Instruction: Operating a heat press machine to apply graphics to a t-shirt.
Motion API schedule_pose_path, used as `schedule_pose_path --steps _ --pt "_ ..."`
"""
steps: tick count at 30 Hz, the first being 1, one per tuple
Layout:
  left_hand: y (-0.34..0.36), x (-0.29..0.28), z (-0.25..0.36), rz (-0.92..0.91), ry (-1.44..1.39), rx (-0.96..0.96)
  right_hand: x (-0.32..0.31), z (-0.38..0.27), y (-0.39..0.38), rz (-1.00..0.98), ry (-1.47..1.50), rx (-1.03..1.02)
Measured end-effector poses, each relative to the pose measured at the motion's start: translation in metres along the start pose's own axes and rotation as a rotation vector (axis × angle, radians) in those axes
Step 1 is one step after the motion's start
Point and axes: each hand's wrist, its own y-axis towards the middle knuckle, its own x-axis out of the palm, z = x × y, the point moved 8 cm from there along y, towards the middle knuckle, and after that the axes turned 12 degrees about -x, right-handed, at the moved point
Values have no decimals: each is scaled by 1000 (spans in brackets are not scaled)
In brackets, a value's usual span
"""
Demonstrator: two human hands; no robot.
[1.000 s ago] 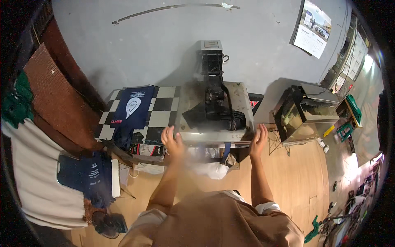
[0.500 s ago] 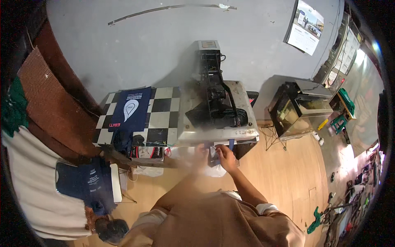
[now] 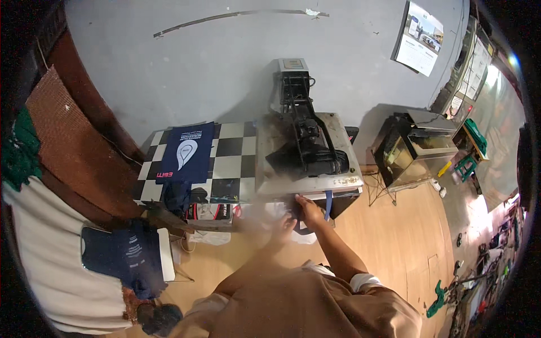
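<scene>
A heat press (image 3: 309,183) with a wide pale top plate and black arm stands at the table's right. At its front edge, my right hand (image 3: 309,212) has its fingers bent round the upper edge of a dark cloth piece (image 3: 304,230), gripping it. My left hand (image 3: 286,225) is just left and lower, against the same cloth; a hazy smear over the view blurs its fingers. A blue strap (image 3: 328,204) hangs beside my right hand. On the checkered tabletop (image 3: 232,147) to the left lies a flat navy cloth bag (image 3: 194,147) with a white print.
Below the tabletop is a shelf with packages (image 3: 209,212). At the lower left, a navy garment (image 3: 134,248) lies over a white-edged board beside a cream cloth (image 3: 62,253). A glass tank (image 3: 422,149) stands to the right, with a green stool (image 3: 466,168) beyond it.
My left hand has moved lower and nearer my body, while the right has shifted up against the press edge. The white patch on the dark cloth no longer shows. The view has shifted slightly.
</scene>
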Motion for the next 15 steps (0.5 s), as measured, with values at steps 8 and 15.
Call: schedule_pose_path --steps 8,15 --pt "-22 -17 -19 -91 -42 -142 6 10 3 61 120 -193" --pt "-21 -26 -32 -24 -206 -200 6 27 -16 25 238 -139"
